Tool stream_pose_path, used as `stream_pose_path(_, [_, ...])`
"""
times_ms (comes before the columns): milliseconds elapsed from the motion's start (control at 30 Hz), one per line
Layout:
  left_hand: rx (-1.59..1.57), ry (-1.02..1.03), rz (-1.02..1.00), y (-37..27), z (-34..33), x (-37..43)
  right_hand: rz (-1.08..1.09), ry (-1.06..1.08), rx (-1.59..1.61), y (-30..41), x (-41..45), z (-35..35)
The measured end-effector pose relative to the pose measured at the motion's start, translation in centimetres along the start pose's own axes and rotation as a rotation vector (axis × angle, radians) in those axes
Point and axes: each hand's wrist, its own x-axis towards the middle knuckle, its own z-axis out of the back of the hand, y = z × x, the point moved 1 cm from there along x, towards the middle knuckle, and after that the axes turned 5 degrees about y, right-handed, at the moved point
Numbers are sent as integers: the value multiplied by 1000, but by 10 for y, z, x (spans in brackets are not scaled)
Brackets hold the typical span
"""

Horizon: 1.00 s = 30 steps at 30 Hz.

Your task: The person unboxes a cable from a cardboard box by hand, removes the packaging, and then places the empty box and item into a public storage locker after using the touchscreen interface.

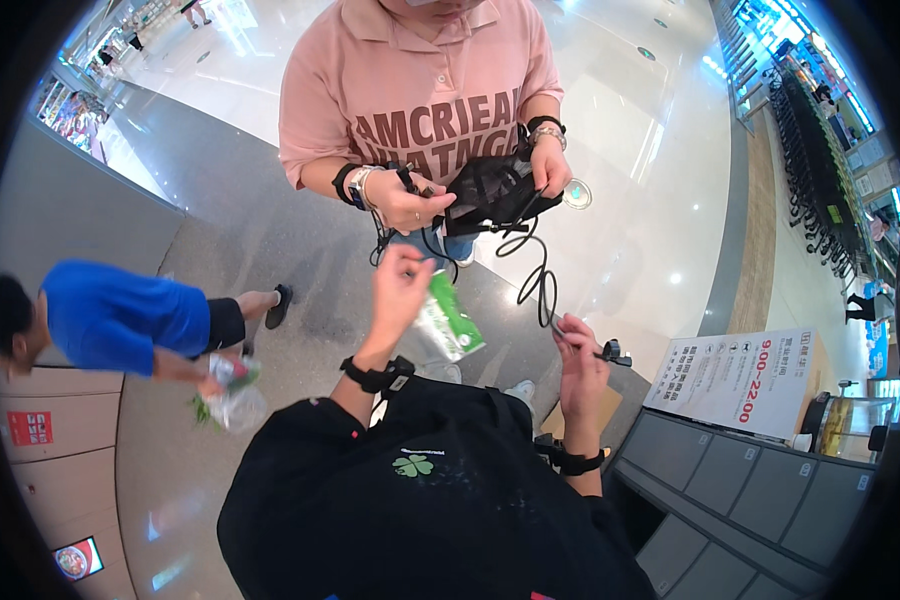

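Note:
My left hand (403, 289) is raised in front of me, with a green and white plastic packet (450, 319) hanging below its fingers. My right hand (581, 360) pinches a black cable (538, 281), whose end with a small black clip or connector (615, 354) sticks out past the fingers. The cable runs in loose coils up towards a black mesh pouch (491, 191). A person in a pink polo shirt (427, 90) faces me and holds this pouch and several black cable ends in both hands. Black straps with small devices are round both my wrists.
A passer-by in a blue shirt (112, 319) walks at the left, carrying a plastic bag (236, 405). Grey lockers (720, 472) with a printed sign (731, 382) on top stand at the lower right. A row of black carts (817, 165) lies farther off, at the upper right.

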Motion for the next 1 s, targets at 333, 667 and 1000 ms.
stream_pose_path(333, [99, 231, -395, 4, -2, 52, -593, -447, 1146, -81, 1, 10])
stream_pose_path(667, [-52, 518, 131, -15, 23, -34, -767, -203, 1023, -120, 10, 12])
stream_pose_path(1000, [-332, 1030, 441, -99, 7, -88, 94, 724, -473, -5, 0, -98])
